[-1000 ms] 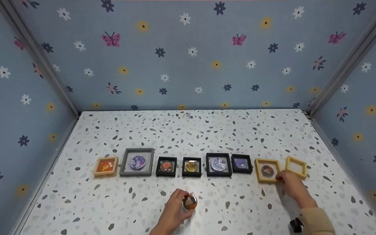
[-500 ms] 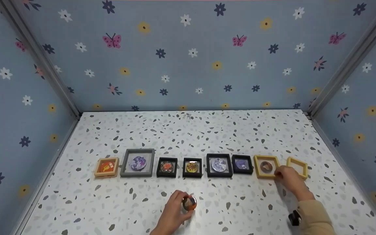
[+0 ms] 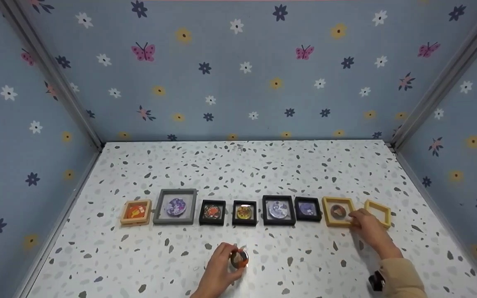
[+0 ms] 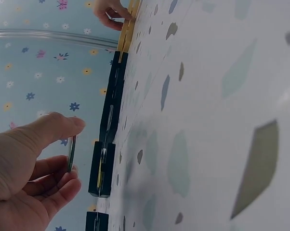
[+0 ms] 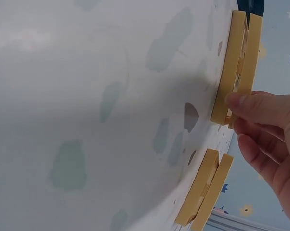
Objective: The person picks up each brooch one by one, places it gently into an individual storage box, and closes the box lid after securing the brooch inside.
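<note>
My left hand point(image 3: 218, 269) pinches a small glossy round badge point(image 3: 239, 259) by its rim above the near middle of the table. In the left wrist view that badge point(image 4: 72, 154) appears edge-on between thumb and fingers. On the right, my right hand point(image 3: 371, 232) grips the near right corner of a yellow display frame point(image 3: 326, 212), which holds a brown and dark round badge point(image 3: 338, 211). The right wrist view has my thumb point(image 5: 246, 106) against this frame point(image 5: 229, 62), fingers beneath or behind. A smaller yellow frame point(image 3: 378, 205) without a badge lies just beyond that hand.
Several framed badges form a row to the left: an orange frame point(image 3: 122, 218), a grey frame point(image 3: 157, 209), and black frames point(image 3: 293, 212). The speckled table point(image 3: 238, 169) meets flowered walls point(image 3: 238, 91) at the back and sides.
The larger yellow frame has shifted slightly away and leftward and now sits straighter, my right hand moving along with it. My left hand stays nearly still with its badge.
</note>
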`<state>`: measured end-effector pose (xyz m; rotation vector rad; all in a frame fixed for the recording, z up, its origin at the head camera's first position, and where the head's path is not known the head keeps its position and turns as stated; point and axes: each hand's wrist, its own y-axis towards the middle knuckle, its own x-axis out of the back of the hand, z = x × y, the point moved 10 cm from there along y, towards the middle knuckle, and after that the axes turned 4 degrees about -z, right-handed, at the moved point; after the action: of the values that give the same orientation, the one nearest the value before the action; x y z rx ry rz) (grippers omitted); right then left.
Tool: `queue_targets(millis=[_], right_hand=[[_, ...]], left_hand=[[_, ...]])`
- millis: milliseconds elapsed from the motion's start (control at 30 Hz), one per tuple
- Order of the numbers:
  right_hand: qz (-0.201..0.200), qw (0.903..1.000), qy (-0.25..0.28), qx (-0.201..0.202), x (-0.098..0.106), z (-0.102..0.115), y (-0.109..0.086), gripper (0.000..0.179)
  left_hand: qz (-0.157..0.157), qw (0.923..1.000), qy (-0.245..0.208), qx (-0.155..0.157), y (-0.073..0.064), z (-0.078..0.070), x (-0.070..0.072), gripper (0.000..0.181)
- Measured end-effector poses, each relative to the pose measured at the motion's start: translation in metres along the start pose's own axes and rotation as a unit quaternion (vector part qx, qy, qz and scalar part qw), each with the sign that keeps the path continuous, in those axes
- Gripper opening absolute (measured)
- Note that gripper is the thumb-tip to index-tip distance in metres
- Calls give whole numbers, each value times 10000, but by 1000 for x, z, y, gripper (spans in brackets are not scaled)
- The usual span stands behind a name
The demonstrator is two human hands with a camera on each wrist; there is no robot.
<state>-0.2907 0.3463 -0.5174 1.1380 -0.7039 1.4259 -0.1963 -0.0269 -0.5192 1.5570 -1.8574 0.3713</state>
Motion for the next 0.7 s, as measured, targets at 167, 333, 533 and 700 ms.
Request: queue_targets(millis=[167, 333, 533, 700], right_hand=[[-124, 9999, -20, -36, 8, -5, -7, 43], [-92, 9998, -99, -158, 14, -14, -11, 45], [-270, 9980, -336, -470, 24, -28, -16, 41], [-443, 9940, -511, -865, 30, -44, -20, 38]], left_hand=[[-115, 9999, 37, -106, -3, -1, 1, 37], [-98, 9999, 39, -64, -3, 0, 1, 37], [57, 9999, 36, 147, -3, 4, 0, 39], [107, 9997, 7, 206, -3, 4, 1, 38]])
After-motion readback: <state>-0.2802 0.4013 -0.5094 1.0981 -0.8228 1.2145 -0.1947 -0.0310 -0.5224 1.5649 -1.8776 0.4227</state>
